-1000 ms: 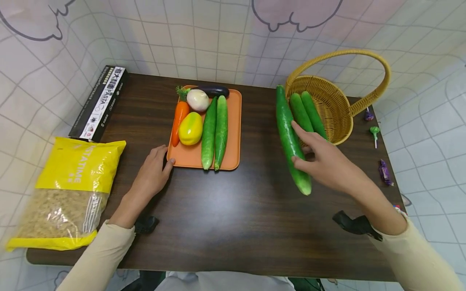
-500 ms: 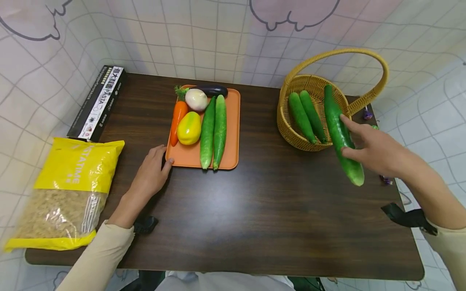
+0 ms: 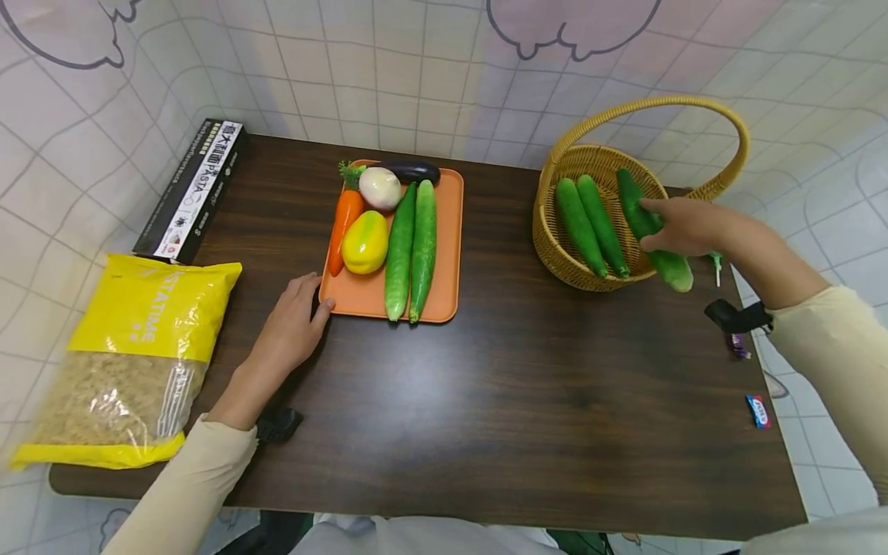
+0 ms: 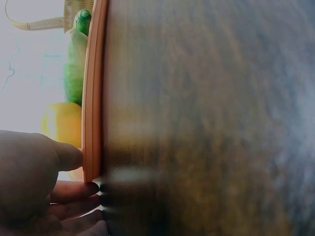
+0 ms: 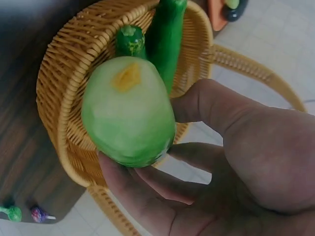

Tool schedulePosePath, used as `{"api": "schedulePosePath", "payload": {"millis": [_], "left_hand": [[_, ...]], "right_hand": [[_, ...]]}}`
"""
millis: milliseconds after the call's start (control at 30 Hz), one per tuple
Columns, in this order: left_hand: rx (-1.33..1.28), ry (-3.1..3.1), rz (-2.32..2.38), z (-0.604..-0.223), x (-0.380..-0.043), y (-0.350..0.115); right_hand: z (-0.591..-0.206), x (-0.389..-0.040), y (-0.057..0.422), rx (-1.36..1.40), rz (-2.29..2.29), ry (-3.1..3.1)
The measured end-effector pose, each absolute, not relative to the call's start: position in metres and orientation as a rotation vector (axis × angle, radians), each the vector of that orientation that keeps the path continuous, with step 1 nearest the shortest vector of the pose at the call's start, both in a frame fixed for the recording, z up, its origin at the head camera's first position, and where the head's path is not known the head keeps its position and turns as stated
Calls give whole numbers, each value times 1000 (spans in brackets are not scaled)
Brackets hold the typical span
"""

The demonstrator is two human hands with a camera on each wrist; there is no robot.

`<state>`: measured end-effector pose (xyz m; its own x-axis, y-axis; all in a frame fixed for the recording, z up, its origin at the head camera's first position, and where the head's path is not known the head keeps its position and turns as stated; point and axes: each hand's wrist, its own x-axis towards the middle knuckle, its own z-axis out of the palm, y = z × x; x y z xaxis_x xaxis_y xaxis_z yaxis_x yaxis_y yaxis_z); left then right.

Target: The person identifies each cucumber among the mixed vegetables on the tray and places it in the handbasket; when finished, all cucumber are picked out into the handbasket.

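My right hand (image 3: 683, 225) grips a large green cucumber (image 3: 671, 270) between thumb and fingers. The cucumber is tilted over the right side of the wicker basket (image 3: 555, 262), its pale end towards me, and that end fills the middle of the right wrist view. Two other cucumbers (image 3: 581, 227) lie inside the basket. At the near left corner of the orange tray (image 3: 449, 231), my left hand (image 3: 294, 320) holds the edge, thumb on the rim and fingers against the outside. On the tray are two cucumbers (image 3: 398, 254), a yellow pepper (image 3: 364, 243), a carrot (image 3: 344, 223), a white turnip (image 3: 379, 189) and an eggplant (image 3: 412, 171).
A yellow bag of pasta (image 3: 139, 362) and a black pasta box (image 3: 190, 193) lie on the left. Along the table's right edge are a green lollipop (image 3: 717, 266), a purple-wrapped candy (image 3: 738, 347) and a small blue-red packet (image 3: 758, 412). The basket's handle (image 3: 652, 104) stands up in an arch.
My right hand has carried the cucumber from the basket's left side across to its right side, then farther back over the rim. The left hand has stayed at the tray corner.
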<state>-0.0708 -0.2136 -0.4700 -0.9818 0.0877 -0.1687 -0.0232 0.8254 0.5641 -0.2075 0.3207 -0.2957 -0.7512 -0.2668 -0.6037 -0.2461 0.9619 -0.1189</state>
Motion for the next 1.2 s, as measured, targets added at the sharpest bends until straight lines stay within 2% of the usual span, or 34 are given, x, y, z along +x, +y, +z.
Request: {"api": "schedulePosePath", "payload": {"millis": [333, 667, 867, 1033, 1200], "left_hand": [[59, 2823, 877, -469, -71, -214], [51, 2814, 888, -469, -70, -214], [58, 2815, 883, -468, -70, -214], [59, 2814, 872, -467, -71, -214], [44, 2810, 874, -468, -71, -214]], "right_hand": [[-319, -240, 315, -325, -58, 2311], [-322, -244, 322, -357, -18, 2524], [-298, -225, 304, -358, -58, 2598], [-277, -193, 261, -439, -185, 2595], [-281, -166, 214, -517, -412, 2602]]}}
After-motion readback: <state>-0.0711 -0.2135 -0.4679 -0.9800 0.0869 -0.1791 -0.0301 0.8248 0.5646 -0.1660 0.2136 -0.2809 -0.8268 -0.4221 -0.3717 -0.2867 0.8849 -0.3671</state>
